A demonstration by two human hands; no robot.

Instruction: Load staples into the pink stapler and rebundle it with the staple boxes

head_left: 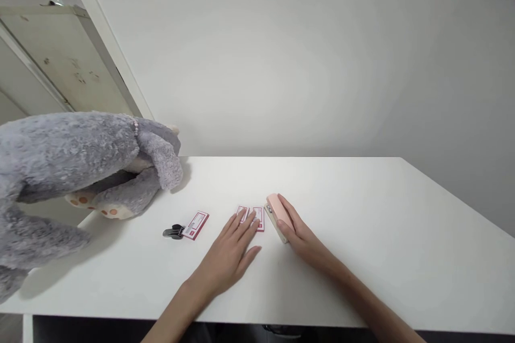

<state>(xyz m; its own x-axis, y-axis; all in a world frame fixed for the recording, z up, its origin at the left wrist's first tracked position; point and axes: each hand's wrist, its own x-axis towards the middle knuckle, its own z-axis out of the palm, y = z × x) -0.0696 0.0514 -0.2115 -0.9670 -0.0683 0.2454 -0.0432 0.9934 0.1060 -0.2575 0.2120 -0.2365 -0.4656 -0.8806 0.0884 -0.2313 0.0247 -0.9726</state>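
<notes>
My left hand [228,254] lies flat with its fingers stretched out over two small red-and-white boxes. The left box [242,210] is mostly covered by my fingers, and the right box [259,217] shows more of its printed face. Just to the right, my right hand [296,233] is wrapped around a pink stapler [277,208] with a pale base. The stapler rests on the table at a slant, its front end pointing away from me. It is close beside the right box.
A third red-and-white box [196,225] lies left of my hands, touching a small black staple remover [174,232]. A large grey plush toy [80,144] leans over the left end of the white table [341,198]. Behind the table is a white wall [281,64].
</notes>
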